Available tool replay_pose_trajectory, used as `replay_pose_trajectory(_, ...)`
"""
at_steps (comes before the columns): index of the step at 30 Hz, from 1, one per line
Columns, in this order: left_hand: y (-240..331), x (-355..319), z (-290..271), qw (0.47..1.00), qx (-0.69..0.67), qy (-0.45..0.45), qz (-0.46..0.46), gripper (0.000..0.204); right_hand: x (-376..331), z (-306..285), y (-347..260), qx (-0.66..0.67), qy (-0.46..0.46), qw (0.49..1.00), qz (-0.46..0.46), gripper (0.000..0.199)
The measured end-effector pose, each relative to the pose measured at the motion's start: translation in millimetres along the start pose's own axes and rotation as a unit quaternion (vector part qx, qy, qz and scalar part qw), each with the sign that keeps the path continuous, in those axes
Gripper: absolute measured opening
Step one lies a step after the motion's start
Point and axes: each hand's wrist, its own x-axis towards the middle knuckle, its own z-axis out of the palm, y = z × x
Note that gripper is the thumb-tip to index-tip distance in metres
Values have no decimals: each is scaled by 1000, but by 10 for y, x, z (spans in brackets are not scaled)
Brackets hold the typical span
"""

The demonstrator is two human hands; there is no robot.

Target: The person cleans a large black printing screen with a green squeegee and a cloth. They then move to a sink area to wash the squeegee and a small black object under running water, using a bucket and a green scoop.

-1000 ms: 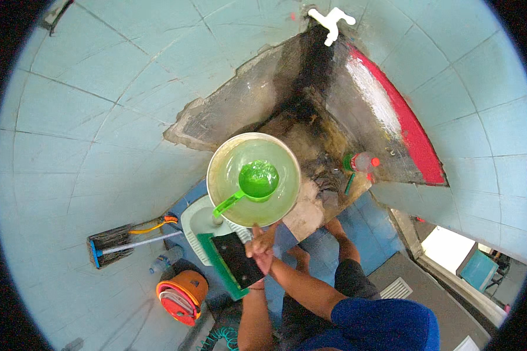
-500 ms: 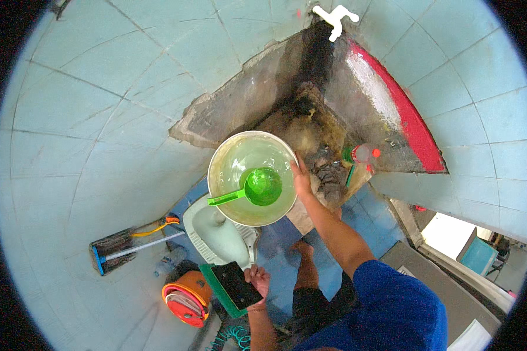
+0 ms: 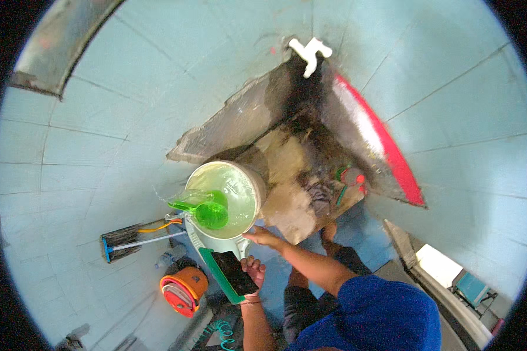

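A pale round bucket [image 3: 261,190] of water leans over toward the left, and clear water [image 3: 178,199] spills across its left rim. Inside it lies a bright green dipper [image 3: 211,215], its handle reaching over that rim. My right hand [image 3: 264,236] grips the bucket at its lower right edge, with the fingertips partly hidden. Below, my left hand [image 3: 253,271] is closed around a flat black scrubber with a green edge [image 3: 227,275]. Behind the scrubber and under the bucket, the pale squat toilet [image 3: 202,237] is partly covered.
A stained stone ledge [image 3: 287,210] fills the corner below a white tap [image 3: 310,55]. A plastic bottle [image 3: 351,176] lies on its right side. At left are a long-handled brush [image 3: 123,244], a clear bottle [image 3: 171,256] and an orange pail [image 3: 184,289].
The bucket has moved down and left and tipped leftward, and water now pours over its rim. My right hand has gone with it. The left hand still holds the scrubber.
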Motion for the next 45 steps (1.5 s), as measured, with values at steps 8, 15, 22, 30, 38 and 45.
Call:
replay_pose_trajectory(8,-924,558,472,997,13,78,21,38,-862,-2813,-2746,-68,392,819,-413,28)
replay_pose_trajectory(15,-1181,1383,1166,976,179,119,25,44,-770,-3600,-3574,-389,447,776,-214,20)
replay_pose_trajectory(22,-1313,2459,1269,960,224,170,-6,38,-490,-4080,-3150,-323,400,784,-348,31)
replay_pose_trajectory(30,-1443,3827,1757,744,643,150,101,36,367,-3577,-2249,509,101,846,-123,22)
replay_pose_trajectory(38,-1130,4376,1646,436,893,49,102,44,877,-3666,-2184,543,99,829,-91,27)
replay_pose_trajectory(45,-938,4562,1255,524,849,60,26,53,932,-3511,-2239,503,139,846,-110,24)
